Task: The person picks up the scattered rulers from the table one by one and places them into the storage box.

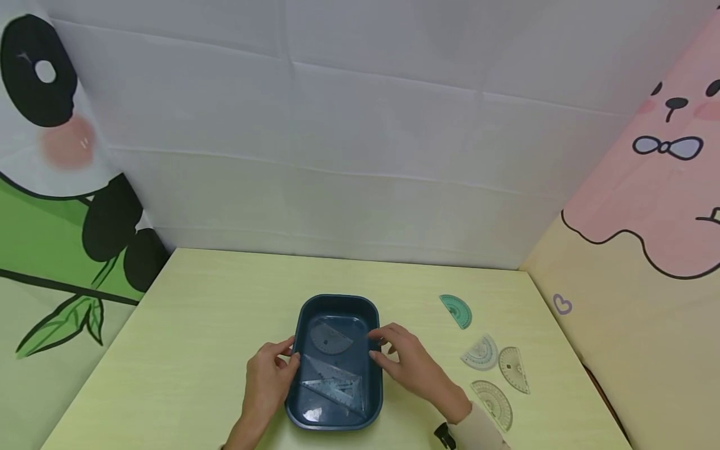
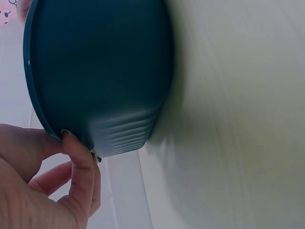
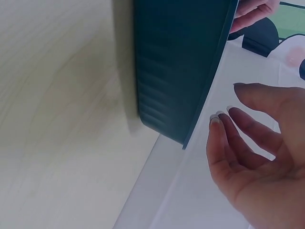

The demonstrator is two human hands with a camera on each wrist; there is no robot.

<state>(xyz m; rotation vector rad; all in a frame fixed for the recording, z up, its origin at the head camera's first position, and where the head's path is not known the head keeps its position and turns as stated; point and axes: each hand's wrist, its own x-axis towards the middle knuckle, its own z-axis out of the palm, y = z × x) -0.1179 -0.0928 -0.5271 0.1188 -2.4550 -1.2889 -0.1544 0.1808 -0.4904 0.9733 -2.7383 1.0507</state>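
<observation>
Pinching the rim of dark blue plastic tray point(image 1: 337, 305) at its 9 o'clock with left hand point(image 1: 270, 378); tray located toward 6 o'clock on pale tabletop point(image 1: 225, 300). Holding right hand point(image 1: 413, 362) by the rim's 3 o'clock, thumb and fingers apart, gripping nothing. Noting clear protractor point(image 1: 330, 339) inside at 12 o'clock, clear set squares point(image 1: 340, 390) toward 6. Noting green protractor point(image 1: 457, 310) at tray's 2 o'clock, three clear protractors point(image 1: 482, 354) at 3 to 4. Cannot read their scale markings; too small.
</observation>
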